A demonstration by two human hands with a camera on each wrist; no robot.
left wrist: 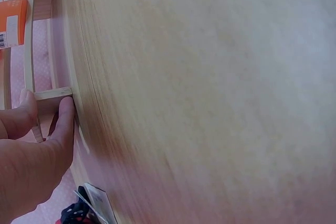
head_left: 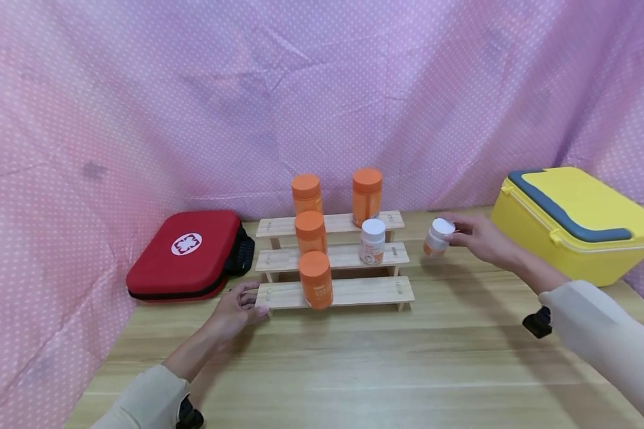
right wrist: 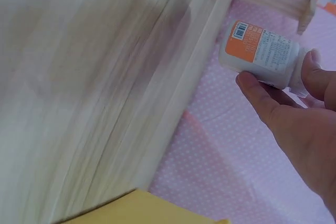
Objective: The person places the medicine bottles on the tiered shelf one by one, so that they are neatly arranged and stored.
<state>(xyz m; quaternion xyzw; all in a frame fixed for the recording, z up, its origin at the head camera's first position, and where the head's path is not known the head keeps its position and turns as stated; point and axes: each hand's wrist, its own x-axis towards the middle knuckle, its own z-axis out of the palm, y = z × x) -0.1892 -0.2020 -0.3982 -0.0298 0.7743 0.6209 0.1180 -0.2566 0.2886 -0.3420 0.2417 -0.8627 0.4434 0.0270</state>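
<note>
My right hand [head_left: 480, 238] holds a white pill bottle [head_left: 437, 237] by its cap end, right of a three-step wooden rack [head_left: 367, 292]. In the right wrist view the bottle [right wrist: 260, 53] shows an orange and white label with a barcode. The left hand [head_left: 237, 310] grips the left end of the rack's lowest step, thumb and fingers about the end board [left wrist: 52, 94]. One orange jar [head_left: 315, 280] stands on that front step. Another orange jar [head_left: 310, 232] and a white bottle [head_left: 372, 241] share the middle step. Two orange jars [head_left: 306, 194] [head_left: 367, 196] stand on top.
A red first-aid case [head_left: 185, 253] with a white emblem lies left of the rack. At the right stands a yellow box [head_left: 579, 220] with a grey-blue handle. A pink dotted cloth [head_left: 279, 101] hangs behind the wooden table [head_left: 354, 369].
</note>
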